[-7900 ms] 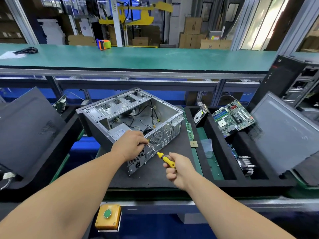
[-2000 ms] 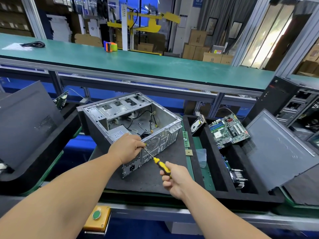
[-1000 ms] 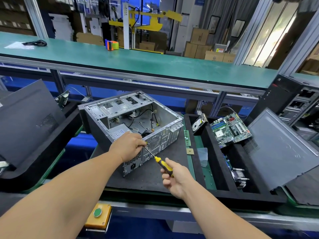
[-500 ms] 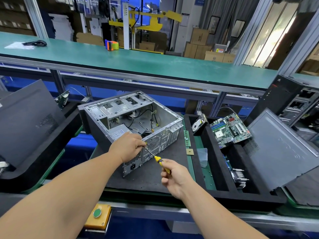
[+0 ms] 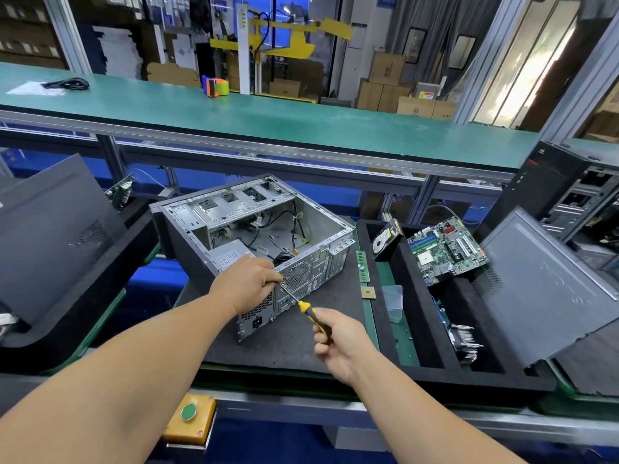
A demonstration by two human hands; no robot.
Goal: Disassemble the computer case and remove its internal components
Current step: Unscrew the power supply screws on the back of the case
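An open grey computer case lies on its side on a black foam mat, its rear panel facing me. Loose cables and a power supply remain inside. My left hand rests on the rear top edge of the case, fingers curled at the screwdriver's tip. My right hand grips the yellow-and-black handle of a screwdriver, whose shaft points up-left to the rear panel beside the fan grille.
Right of the case a black foam tray holds a hard drive, a motherboard and a heatsink. A RAM stick and a chip lie on the green strip. Grey side panels lean at both sides. A yellow button box sits below.
My right hand has shifted its fingers along the screwdriver handle, covering more of it. The left hand and the case have stayed put.
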